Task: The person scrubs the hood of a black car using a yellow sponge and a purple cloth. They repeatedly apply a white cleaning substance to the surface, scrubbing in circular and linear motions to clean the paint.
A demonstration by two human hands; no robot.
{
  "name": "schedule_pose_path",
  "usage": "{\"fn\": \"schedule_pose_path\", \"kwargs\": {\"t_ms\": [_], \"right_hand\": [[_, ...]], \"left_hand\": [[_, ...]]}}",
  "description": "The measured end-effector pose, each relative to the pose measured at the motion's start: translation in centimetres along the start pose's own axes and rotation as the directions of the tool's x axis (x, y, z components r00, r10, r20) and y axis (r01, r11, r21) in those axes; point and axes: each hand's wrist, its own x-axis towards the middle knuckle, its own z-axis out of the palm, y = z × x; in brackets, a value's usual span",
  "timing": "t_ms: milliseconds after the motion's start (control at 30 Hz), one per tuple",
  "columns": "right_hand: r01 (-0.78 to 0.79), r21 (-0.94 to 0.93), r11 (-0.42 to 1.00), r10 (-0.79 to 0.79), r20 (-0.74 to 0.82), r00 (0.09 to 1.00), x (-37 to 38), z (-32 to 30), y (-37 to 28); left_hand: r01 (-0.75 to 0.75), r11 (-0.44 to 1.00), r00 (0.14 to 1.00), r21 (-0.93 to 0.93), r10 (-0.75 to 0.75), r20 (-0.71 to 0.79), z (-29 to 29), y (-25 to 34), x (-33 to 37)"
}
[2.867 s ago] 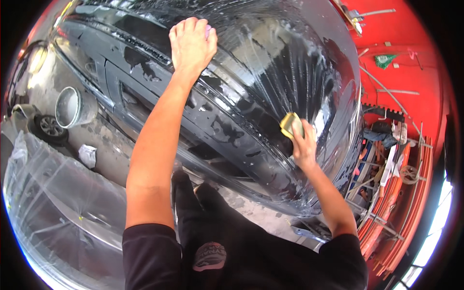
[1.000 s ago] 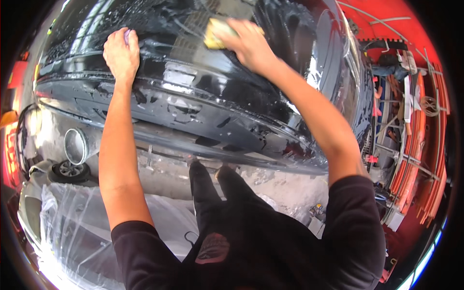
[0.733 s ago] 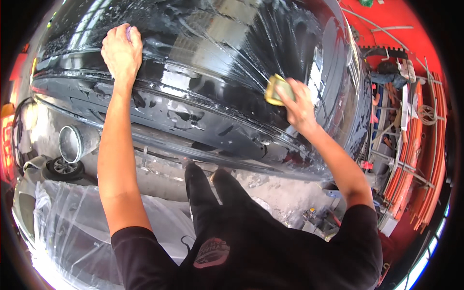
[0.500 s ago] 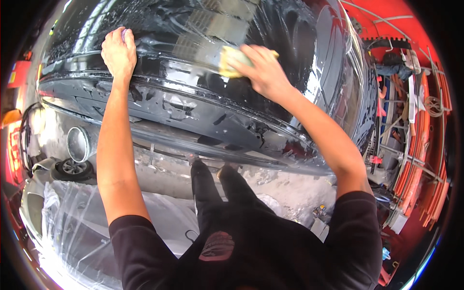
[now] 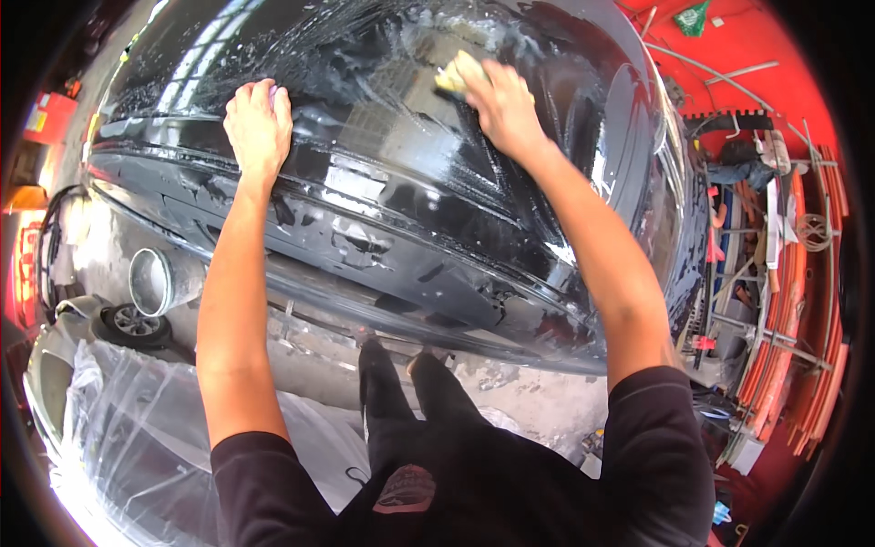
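Hands, two; yellow sponge, one

The person's bare left grip, toward ten o'clock, covers all but a sliver of a small purple object, while the bare right grip, near one o'clock, is slightly blurred and hides part of a pale yellow pad. The glossy wet black car body runs out of view past twelve o'clock, and a clear plastic sheet at eight o'clock washes out into glare near the round rim. Between one and two o'clock, a crumpled green item is too small to tell.
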Motion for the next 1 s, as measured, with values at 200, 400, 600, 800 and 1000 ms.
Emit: {"fn": "schedule_pose_path", "kwargs": {"t_ms": [200,400,600,800,1000], "right_hand": [[-0.108,0.130,0.986,0.080,0.201,0.976,-19.7,-9.3,-3.7],[-0.062,-0.129,0.990,0.067,0.033,0.997,2.1,-0.1,9.1],[-0.144,-0.046,0.988,0.148,0.087,0.985,-8.5,-3.4,-0.3],[-0.019,-0.091,0.996,0.034,0.162,0.986,-12.2,-4.9,5.1],[-0.326,-0.222,0.919,0.342,0.037,0.939,3.7,0.5,11.5]], "left_hand": [[0.060,0.998,0.998,0.011,-0.060,-0.020,-1.3,1.2,-0.6],[-0.004,0.999,0.999,-0.036,0.002,-0.045,-0.1,2.0,0.2],[0.029,1.000,0.999,-0.007,-0.029,-0.020,-1.4,-0.1,-0.8],[0.038,0.999,0.999,-0.022,-0.038,-0.020,-1.0,1.5,-0.3],[0.000,0.996,1.000,-0.089,-0.001,-0.015,-0.7,1.7,-0.2]]}}
